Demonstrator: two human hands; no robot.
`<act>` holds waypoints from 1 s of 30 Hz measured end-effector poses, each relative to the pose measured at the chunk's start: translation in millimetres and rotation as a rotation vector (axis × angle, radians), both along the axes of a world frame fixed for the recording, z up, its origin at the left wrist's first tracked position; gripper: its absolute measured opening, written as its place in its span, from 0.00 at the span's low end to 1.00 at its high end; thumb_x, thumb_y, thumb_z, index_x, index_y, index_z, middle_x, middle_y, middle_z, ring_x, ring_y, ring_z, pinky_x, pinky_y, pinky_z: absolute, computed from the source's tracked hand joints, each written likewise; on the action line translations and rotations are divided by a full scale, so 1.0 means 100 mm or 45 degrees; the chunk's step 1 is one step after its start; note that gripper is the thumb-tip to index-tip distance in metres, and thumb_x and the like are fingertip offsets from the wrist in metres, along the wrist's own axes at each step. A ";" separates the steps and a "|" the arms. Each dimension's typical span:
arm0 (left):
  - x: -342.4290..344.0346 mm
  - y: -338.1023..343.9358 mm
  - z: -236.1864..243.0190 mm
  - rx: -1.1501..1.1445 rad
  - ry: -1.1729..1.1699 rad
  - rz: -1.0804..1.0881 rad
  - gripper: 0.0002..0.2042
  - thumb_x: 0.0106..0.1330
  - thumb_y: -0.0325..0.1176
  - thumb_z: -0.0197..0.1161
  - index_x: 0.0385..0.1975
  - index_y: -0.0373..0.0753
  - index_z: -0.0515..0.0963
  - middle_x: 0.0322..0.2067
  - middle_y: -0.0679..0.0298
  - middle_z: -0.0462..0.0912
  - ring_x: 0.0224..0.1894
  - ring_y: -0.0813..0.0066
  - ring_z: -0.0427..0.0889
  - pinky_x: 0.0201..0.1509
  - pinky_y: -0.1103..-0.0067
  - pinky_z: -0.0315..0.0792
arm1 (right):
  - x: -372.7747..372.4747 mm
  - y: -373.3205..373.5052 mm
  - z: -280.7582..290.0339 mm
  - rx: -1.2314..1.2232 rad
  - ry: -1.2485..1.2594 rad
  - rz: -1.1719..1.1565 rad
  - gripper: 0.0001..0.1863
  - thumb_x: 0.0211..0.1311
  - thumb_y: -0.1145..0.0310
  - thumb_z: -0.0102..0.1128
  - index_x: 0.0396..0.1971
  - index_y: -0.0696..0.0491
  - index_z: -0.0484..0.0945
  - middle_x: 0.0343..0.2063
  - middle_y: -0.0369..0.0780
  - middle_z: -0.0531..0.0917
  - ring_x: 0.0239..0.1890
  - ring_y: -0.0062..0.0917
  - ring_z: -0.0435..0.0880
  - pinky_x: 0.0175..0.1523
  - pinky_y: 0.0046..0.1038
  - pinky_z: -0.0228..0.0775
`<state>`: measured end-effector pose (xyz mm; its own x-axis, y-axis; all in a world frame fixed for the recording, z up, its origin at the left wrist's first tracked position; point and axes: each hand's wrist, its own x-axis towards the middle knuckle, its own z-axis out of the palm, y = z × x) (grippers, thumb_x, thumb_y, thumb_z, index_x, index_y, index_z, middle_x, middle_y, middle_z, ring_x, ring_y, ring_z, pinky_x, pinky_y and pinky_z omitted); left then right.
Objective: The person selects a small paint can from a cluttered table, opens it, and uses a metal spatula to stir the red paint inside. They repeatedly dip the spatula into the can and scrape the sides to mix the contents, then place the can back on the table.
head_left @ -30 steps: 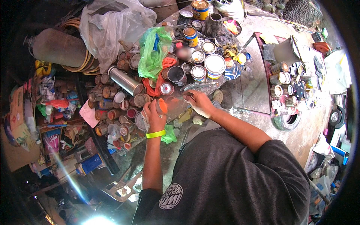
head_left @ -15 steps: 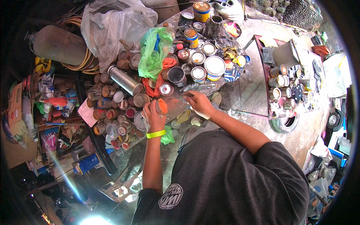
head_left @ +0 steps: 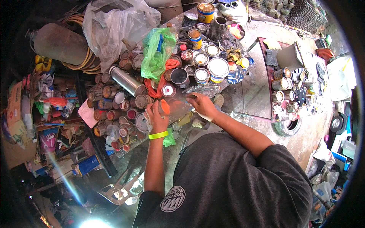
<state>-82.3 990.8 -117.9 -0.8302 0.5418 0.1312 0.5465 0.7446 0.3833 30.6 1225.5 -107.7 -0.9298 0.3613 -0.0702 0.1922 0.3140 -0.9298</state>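
Observation:
My left hand (head_left: 153, 116), with a yellow-green band at the wrist, grips a small container with an orange top (head_left: 164, 107). My right hand (head_left: 201, 104) is closed with its fingertips around something small and dark that I cannot make out, beside a hazy, orange-stained clear plastic item (head_left: 178, 105). Just beyond them are a white can with a red centre (head_left: 168, 90), an empty grey metal cup (head_left: 180, 78), red plastic (head_left: 152, 89) and a green plastic bag (head_left: 154, 57). Grimy lidded jars and cans (head_left: 143, 102) crowd around my left hand.
A large steel cylinder (head_left: 125, 79) lies at the left among the cans, near a gas tank (head_left: 61, 43) with coiled hose. At the right stand a second table (head_left: 255, 98) loaded with cans and a tyre (head_left: 283, 128). Cluttered shelving (head_left: 53, 117) fills the left.
My right hand has shifted slightly down, its fingers more curled than a second ago. My left hand stays on the orange-topped container.

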 end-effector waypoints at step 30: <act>0.06 0.11 0.16 -0.027 0.142 0.017 0.40 0.44 0.24 0.75 0.65 0.46 0.71 0.61 0.53 0.68 0.60 0.42 0.69 0.63 0.52 0.67 | -0.03 0.01 0.03 -0.013 0.000 0.018 0.13 0.71 0.64 0.60 0.43 0.58 0.83 0.40 0.52 0.85 0.44 0.52 0.84 0.48 0.45 0.76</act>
